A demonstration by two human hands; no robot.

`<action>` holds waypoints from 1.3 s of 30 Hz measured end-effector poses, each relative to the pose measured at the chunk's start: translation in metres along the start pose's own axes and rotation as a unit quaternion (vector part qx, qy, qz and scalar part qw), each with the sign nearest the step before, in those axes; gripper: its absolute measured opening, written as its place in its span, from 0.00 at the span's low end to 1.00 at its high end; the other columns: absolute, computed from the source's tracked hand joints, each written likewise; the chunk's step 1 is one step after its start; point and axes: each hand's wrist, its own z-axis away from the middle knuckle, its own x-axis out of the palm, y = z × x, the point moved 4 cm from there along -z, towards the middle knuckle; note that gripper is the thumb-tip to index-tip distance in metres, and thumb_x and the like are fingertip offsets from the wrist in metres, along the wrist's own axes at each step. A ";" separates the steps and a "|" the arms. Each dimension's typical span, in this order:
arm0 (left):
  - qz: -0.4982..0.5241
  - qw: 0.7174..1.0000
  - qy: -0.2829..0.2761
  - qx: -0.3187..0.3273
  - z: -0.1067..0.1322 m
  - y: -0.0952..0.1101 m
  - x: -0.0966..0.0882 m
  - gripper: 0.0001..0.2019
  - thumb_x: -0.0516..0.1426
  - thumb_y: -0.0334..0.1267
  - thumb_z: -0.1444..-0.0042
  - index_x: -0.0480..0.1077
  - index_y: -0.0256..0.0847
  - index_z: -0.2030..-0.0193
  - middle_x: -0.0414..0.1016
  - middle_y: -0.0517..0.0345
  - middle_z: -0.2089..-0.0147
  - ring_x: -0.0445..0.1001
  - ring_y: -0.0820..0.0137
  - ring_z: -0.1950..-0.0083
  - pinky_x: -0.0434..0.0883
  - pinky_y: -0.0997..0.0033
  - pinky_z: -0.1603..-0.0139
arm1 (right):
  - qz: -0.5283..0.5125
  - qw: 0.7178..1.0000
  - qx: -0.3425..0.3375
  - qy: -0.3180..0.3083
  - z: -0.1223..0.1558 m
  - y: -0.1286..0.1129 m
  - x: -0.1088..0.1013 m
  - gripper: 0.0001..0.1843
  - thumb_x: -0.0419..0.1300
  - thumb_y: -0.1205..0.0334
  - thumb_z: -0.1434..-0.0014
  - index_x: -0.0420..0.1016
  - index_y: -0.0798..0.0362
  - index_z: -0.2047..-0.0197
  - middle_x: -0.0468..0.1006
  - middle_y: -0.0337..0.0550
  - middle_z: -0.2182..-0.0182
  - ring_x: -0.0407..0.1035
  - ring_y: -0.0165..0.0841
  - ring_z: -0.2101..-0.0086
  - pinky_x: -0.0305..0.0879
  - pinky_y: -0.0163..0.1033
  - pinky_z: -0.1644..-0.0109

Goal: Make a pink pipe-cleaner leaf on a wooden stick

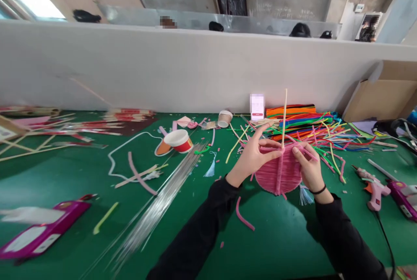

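1. Disc (293, 173), pink and round, is up in the hands, over the right half of the green desk (276, 245).
2. The left hand (252, 156) pinches the top of the disc, right where a thin stick (285, 115) comes up. Its pointing finger is lifted away.
3. The right hand (311, 169) grips the disc's upper right side, thumb in front. A loose pink strip (312, 151) pokes out by its fingers.
4. What looks done: pink covers the front of the disc, and a pink ridge (279, 173) runs down its middle, in line with the stick. I cannot tell if the stick goes on under the ridge.
5. What looks left: the loose strip is not tucked in, and the stick is bare above the disc. The back of the disc is hidden, so I cannot say how that is.
6. Near the back edge, behind the hands, lies a pile of bright strips (293, 123), with a phone (257, 108) standing at its left end.
7. A pink glue gun (378, 193) lies near the right edge. Shiny wires (163, 206) lie left of the arms, and a cup (179, 141) sits by their far end.
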 end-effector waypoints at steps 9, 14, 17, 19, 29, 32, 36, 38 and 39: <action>-0.077 0.996 -0.036 0.033 0.010 0.010 0.010 0.39 0.66 0.37 0.52 0.56 0.44 0.33 0.79 0.59 0.69 0.79 0.63 0.63 0.73 0.60 0.51 | 0.170 0.962 -0.125 -0.174 -0.014 -0.083 0.010 0.09 0.62 0.54 0.41 0.75 0.50 0.69 0.77 0.38 0.72 0.71 0.31 0.70 0.66 0.36 0.65; -0.063 0.997 -0.035 0.030 0.008 0.004 0.010 0.37 0.65 0.34 0.51 0.58 0.43 0.34 0.77 0.61 0.70 0.78 0.66 0.63 0.73 0.62 0.51 | 0.179 0.959 -0.114 -0.188 -0.024 -0.082 0.021 0.12 0.60 0.53 0.40 0.72 0.51 0.71 0.74 0.37 0.76 0.68 0.30 0.75 0.63 0.35 0.70; -0.057 0.997 -0.038 0.029 0.006 0.001 0.009 0.37 0.65 0.32 0.51 0.59 0.44 0.34 0.78 0.59 0.68 0.78 0.65 0.62 0.72 0.61 0.50 | 0.174 0.967 -0.100 -0.155 -0.027 -0.073 0.021 0.14 0.61 0.51 0.41 0.72 0.51 0.71 0.74 0.37 0.77 0.67 0.30 0.75 0.63 0.35 0.70; -0.056 0.997 -0.038 0.028 0.004 0.000 0.007 0.37 0.65 0.31 0.52 0.60 0.44 0.35 0.78 0.58 0.66 0.78 0.64 0.61 0.72 0.60 0.50 | 0.168 0.971 -0.095 -0.144 -0.028 -0.071 0.022 0.15 0.61 0.49 0.41 0.72 0.51 0.72 0.74 0.37 0.77 0.68 0.30 0.75 0.64 0.35 0.70; -0.016 1.000 -0.015 0.002 -0.001 -0.007 0.003 0.43 0.68 0.33 0.56 0.56 0.45 0.32 0.78 0.59 0.67 0.79 0.62 0.62 0.70 0.61 0.50 | 0.128 0.983 -0.067 -0.109 -0.034 -0.058 0.012 0.15 0.59 0.47 0.40 0.76 0.50 0.60 0.81 0.42 0.66 0.75 0.36 0.65 0.70 0.41 0.58; 0.006 0.999 0.019 -0.029 -0.006 -0.020 -0.005 0.45 0.70 0.35 0.60 0.58 0.41 0.34 0.78 0.55 0.65 0.79 0.62 0.61 0.70 0.64 0.52 | 0.106 0.990 -0.084 -0.030 -0.029 -0.055 -0.005 0.17 0.53 0.48 0.35 0.74 0.49 0.52 0.80 0.46 0.55 0.74 0.37 0.57 0.70 0.44 0.54; 0.037 0.993 0.042 -0.104 -0.006 -0.053 -0.012 0.45 0.71 0.37 0.61 0.59 0.38 0.35 0.78 0.57 0.69 0.77 0.65 0.62 0.70 0.69 0.57 | 0.019 0.998 -0.040 -0.034 -0.010 -0.041 -0.015 0.11 0.55 0.51 0.36 0.68 0.47 0.55 0.82 0.43 0.63 0.76 0.35 0.66 0.73 0.42 0.62; 0.069 0.987 0.047 -0.139 0.002 -0.072 -0.011 0.44 0.71 0.37 0.61 0.60 0.39 0.36 0.77 0.60 0.71 0.77 0.68 0.65 0.70 0.70 0.58 | 0.009 0.997 -0.002 -0.081 0.002 -0.031 -0.012 0.10 0.58 0.50 0.38 0.66 0.47 0.61 0.82 0.42 0.67 0.76 0.35 0.69 0.74 0.42 0.63; 0.091 0.983 0.044 -0.153 0.008 -0.081 -0.009 0.43 0.71 0.37 0.61 0.61 0.39 0.37 0.77 0.60 0.70 0.76 0.69 0.66 0.69 0.71 0.59 | 0.016 0.994 0.019 -0.107 0.008 -0.025 -0.010 0.11 0.58 0.50 0.39 0.65 0.48 0.63 0.82 0.42 0.68 0.77 0.35 0.69 0.74 0.42 0.63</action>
